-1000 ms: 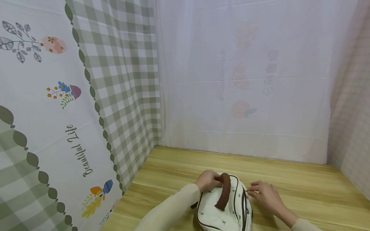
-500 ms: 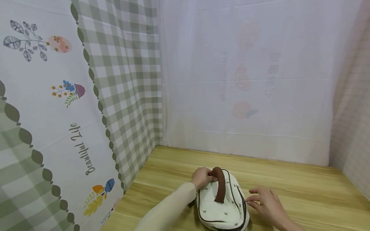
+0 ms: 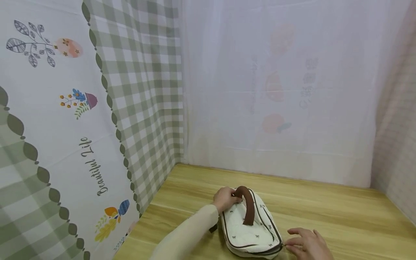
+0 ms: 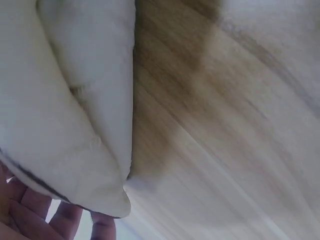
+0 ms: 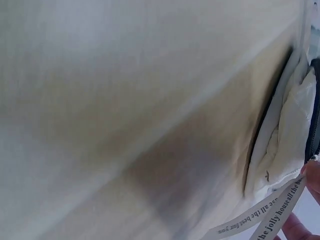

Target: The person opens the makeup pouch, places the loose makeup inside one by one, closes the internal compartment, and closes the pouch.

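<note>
A white quilted bag (image 3: 238, 233) with small bow prints and brown piping lies on the wooden table, its brown handle (image 3: 249, 209) arching on top. My left hand (image 3: 224, 198) grips the bag's far left end beside the handle. In the left wrist view, its fingers (image 4: 67, 217) curl at the edge of the pale fabric. At the near right corner, my right hand (image 3: 307, 245) pinches the zipper pull (image 3: 284, 245) between thumb and fingers. A printed ribbon (image 5: 280, 212) trails from these fingers in the right wrist view. The dark zipper (image 5: 314, 120) runs along the bag's side there.
The wooden tabletop (image 3: 331, 206) stretches around the bag. A green checked cloth (image 3: 143, 90) with plant prints hangs at the left. White sheeting (image 3: 276, 151) closes off the back, and a pale curtain (image 3: 396, 144) hangs on the right.
My right hand has drawn the zipper pull along the bag's right side toward me, down to the near corner. The bag has turned slightly, while my left hand keeps its grip at the far end.
</note>
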Motion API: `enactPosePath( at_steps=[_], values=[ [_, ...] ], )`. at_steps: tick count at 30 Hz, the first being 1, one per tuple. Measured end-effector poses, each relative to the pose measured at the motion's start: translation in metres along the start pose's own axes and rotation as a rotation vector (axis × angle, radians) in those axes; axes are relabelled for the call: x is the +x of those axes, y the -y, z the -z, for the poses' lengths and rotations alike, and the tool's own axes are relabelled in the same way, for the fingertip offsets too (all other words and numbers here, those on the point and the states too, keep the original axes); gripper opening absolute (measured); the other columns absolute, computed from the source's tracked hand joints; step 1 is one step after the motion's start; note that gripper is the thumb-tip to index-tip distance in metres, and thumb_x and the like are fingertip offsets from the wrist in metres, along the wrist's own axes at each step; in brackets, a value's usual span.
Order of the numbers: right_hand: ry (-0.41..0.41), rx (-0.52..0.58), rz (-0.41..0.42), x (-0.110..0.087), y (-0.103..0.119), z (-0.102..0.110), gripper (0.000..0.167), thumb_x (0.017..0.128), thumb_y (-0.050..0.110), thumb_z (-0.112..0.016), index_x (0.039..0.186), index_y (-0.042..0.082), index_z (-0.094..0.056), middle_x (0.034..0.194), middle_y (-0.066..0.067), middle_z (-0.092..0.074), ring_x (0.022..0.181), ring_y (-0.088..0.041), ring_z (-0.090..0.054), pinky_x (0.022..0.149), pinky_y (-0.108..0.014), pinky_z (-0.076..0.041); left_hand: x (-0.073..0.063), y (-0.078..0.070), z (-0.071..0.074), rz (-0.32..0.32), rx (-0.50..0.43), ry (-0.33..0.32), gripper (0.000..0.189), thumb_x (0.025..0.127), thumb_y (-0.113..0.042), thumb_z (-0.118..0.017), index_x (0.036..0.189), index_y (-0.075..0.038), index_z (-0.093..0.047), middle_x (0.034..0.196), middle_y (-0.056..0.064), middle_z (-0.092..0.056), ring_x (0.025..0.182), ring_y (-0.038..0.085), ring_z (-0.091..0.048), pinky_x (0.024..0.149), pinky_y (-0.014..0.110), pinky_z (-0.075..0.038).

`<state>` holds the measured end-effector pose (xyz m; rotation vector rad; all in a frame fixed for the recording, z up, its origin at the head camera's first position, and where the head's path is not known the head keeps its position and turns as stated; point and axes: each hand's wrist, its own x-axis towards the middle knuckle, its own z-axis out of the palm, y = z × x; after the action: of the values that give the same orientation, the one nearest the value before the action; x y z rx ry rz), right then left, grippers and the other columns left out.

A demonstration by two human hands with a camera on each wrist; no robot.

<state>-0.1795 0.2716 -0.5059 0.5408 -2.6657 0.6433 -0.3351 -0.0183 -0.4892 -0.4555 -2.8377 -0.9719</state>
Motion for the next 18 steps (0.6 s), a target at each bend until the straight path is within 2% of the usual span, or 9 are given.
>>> enactPosePath(
  at_steps=[2, 4, 7, 9, 13, 18],
  values=[
    [-0.026, -0.050, -0.016, 0.004, -0.001, 0.003, 0.014, 0.072, 0.023, -0.087, 0.079, 0.029, -0.076, 0.095, 0.007, -0.071, 0.095, -0.025, -0.066, 0.089, -0.070, -0.030, 0.000, 0.003, 0.000, 0.008, -0.004, -0.002, 0.018, 0.083, -0.038, -0.080, 0.094, -0.023, -0.079, 0.081, -0.009, -0.070, 0.069, 0.009, -0.056, 0.059, 0.029, -0.042],
    [-0.036, -0.068, -0.049, 0.010, -0.003, 0.006, 0.015, 0.073, 0.021, -0.086, 0.076, 0.031, -0.076, 0.102, -0.002, -0.071, 0.099, -0.034, -0.063, 0.091, -0.070, -0.029, -0.001, 0.006, 0.002, 0.013, -0.001, -0.010, 0.021, 0.082, -0.039, -0.080, 0.095, -0.023, -0.078, 0.077, -0.011, -0.067, 0.066, 0.007, -0.053, 0.058, 0.028, -0.041],
    [-0.012, -0.042, -0.113, 0.017, -0.010, 0.012, 0.009, 0.077, 0.020, -0.083, 0.080, 0.025, -0.077, 0.108, -0.010, -0.070, 0.102, -0.041, -0.062, 0.092, -0.068, -0.028, -0.003, 0.010, 0.005, 0.000, 0.018, -0.026, 0.021, 0.082, -0.040, -0.080, 0.092, -0.022, -0.077, 0.072, -0.014, -0.062, 0.064, 0.006, -0.051, 0.059, 0.028, -0.040],
    [0.005, -0.046, -0.137, 0.024, -0.017, 0.014, 0.005, 0.080, 0.022, -0.081, 0.082, 0.023, -0.077, 0.109, -0.012, -0.070, 0.102, -0.041, -0.063, 0.089, -0.065, -0.034, -0.005, 0.012, 0.007, -0.011, 0.018, -0.029, 0.020, 0.082, -0.041, -0.079, 0.088, -0.022, -0.075, 0.068, -0.014, -0.059, 0.061, 0.006, -0.049, 0.058, 0.027, -0.039],
    [0.001, -0.095, -0.105, 0.036, -0.031, 0.015, 0.004, 0.080, 0.024, -0.080, 0.082, 0.023, -0.077, 0.105, -0.012, -0.071, 0.094, -0.035, -0.067, 0.075, -0.057, -0.046, -0.010, 0.013, 0.009, -0.054, 0.047, -0.057, 0.025, 0.083, -0.040, -0.079, 0.073, -0.023, -0.064, 0.059, -0.011, -0.050, 0.055, 0.007, -0.044, 0.056, 0.027, -0.034],
    [0.046, -0.070, -0.100, 0.050, -0.044, 0.015, 0.006, 0.083, 0.024, -0.079, 0.085, 0.018, -0.078, 0.107, -0.016, -0.070, 0.095, -0.039, -0.066, 0.074, -0.056, -0.050, -0.016, 0.014, 0.010, -0.088, 0.079, -0.083, 0.035, 0.082, -0.039, -0.079, 0.064, -0.021, -0.055, 0.056, -0.009, -0.046, 0.053, 0.008, -0.042, 0.053, 0.027, -0.033]
  ],
)
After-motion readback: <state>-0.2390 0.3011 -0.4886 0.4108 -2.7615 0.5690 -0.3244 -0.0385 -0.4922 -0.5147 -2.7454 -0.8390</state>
